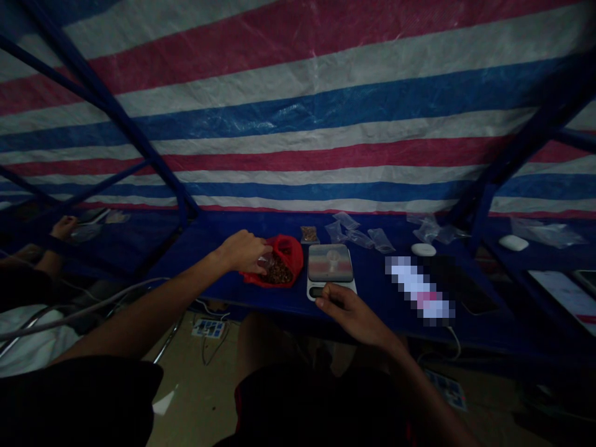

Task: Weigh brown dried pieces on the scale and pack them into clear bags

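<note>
Portioning at the scale appears to be in hand: the left hand (242,250) reaches into the crumpled red plastic bag (291,251) of brown loose pieces (278,273) near the desk's (372,282) front edge, fingers bunched narrow on what looks like a small clear plastic pouch (265,263). The right hand (356,313) rests fingertips on the front panel of the white digital scale (330,264) just beside the bag, fingers loosely curled and holding nothing. In judgement, the next move calls for a settled reading; empty clear plastic bags (358,236) lie along the far edge.
</note>
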`<state>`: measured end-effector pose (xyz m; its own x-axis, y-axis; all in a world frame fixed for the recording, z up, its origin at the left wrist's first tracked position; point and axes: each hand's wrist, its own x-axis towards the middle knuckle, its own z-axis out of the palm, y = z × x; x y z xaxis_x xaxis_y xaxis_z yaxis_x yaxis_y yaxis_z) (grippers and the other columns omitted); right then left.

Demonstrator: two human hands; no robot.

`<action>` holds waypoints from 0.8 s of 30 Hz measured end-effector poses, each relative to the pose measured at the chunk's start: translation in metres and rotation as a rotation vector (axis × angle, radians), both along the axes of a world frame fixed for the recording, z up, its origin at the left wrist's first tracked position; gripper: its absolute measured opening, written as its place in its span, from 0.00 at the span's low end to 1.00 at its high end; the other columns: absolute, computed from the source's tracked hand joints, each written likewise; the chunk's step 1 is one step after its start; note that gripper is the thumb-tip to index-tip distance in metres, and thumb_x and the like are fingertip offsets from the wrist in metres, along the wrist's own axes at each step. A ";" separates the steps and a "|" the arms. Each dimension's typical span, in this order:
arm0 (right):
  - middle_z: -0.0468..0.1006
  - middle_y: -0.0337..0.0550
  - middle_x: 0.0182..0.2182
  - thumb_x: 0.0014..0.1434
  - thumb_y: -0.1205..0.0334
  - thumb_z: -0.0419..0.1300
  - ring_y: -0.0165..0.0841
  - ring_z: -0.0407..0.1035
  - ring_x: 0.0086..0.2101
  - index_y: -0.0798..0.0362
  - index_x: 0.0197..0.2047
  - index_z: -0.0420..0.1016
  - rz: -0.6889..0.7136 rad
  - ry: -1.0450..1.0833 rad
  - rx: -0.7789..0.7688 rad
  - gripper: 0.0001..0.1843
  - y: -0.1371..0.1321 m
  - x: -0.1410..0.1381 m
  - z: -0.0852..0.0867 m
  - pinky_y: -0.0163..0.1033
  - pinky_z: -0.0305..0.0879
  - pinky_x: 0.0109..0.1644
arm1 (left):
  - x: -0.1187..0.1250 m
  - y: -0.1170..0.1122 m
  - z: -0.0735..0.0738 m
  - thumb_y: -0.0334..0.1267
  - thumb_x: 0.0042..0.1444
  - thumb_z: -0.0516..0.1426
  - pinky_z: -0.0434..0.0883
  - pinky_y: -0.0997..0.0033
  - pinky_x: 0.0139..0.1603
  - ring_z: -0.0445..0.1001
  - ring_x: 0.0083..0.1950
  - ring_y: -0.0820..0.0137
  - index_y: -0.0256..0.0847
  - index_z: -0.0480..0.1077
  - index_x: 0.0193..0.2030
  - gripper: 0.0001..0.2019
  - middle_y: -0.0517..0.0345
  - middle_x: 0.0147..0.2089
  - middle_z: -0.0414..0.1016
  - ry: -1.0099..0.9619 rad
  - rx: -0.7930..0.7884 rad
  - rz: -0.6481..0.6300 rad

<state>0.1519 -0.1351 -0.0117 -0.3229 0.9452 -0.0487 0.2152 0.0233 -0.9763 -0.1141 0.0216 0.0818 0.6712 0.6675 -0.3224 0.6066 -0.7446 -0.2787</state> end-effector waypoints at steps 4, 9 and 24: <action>0.62 0.34 0.30 0.69 0.47 0.57 0.29 0.58 0.32 0.51 0.34 0.61 -0.035 0.004 0.009 0.18 0.001 -0.001 -0.002 0.36 0.57 0.37 | -0.005 0.004 -0.003 0.54 0.57 0.64 0.69 0.62 0.45 0.80 0.46 0.56 0.48 0.76 0.56 0.23 0.47 0.54 0.80 0.010 0.002 -0.018; 0.69 0.35 0.31 0.69 0.47 0.57 0.30 0.64 0.33 0.51 0.39 0.65 -0.041 0.002 0.003 0.16 0.004 -0.001 -0.004 0.35 0.60 0.38 | -0.009 0.005 -0.007 0.53 0.58 0.63 0.68 0.59 0.53 0.78 0.52 0.55 0.47 0.76 0.55 0.21 0.46 0.54 0.80 -0.010 0.019 -0.055; 0.85 0.57 0.44 0.70 0.67 0.50 0.47 0.80 0.43 0.55 0.49 0.80 0.211 -1.103 0.520 0.16 0.071 -0.058 0.022 0.44 0.70 0.45 | -0.017 -0.011 -0.016 0.49 0.58 0.60 0.72 0.60 0.43 0.82 0.44 0.53 0.41 0.75 0.49 0.17 0.44 0.44 0.83 -0.032 -0.025 0.038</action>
<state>0.0939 -0.0638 0.0104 -0.4959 0.8680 -0.0257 0.8615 0.4880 -0.1400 -0.1306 0.0105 0.0656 0.6560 0.6843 -0.3185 0.6425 -0.7277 -0.2402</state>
